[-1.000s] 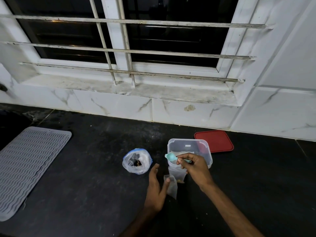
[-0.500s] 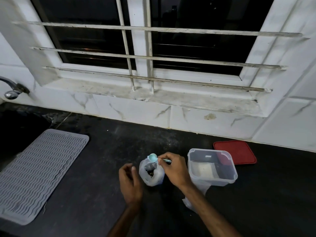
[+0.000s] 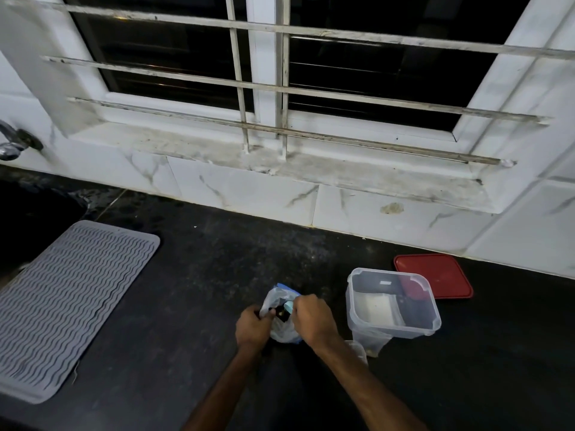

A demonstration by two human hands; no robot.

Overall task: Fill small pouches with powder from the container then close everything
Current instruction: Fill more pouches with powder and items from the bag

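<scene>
Head camera view, looking down at a black stone countertop under a barred window with a stained white sill.

At far left, a metal tap juts from the marble-patterned wall tiles. Below it, a grey ridged drying mat lies flat on the counter.

In the lower middle, a small white plastic bag with a blue edge stands on the counter, its mouth open. The person's left hand is closed on the bag's left rim, pinching it. The right hand is closed in a fist at the bag's right rim, gripping a pale teal spoon, whose tip shows just above the bag's opening. Dark contents sit inside the bag; what they are cannot be told.

Just right of the hands stands a clear plastic container, open, with white powder in its bottom. A small clear pouch lies on the counter at its near corner, partly hidden by the right forearm. Behind the container, to the right, its red lid lies flat on the counter near the wall.
</scene>
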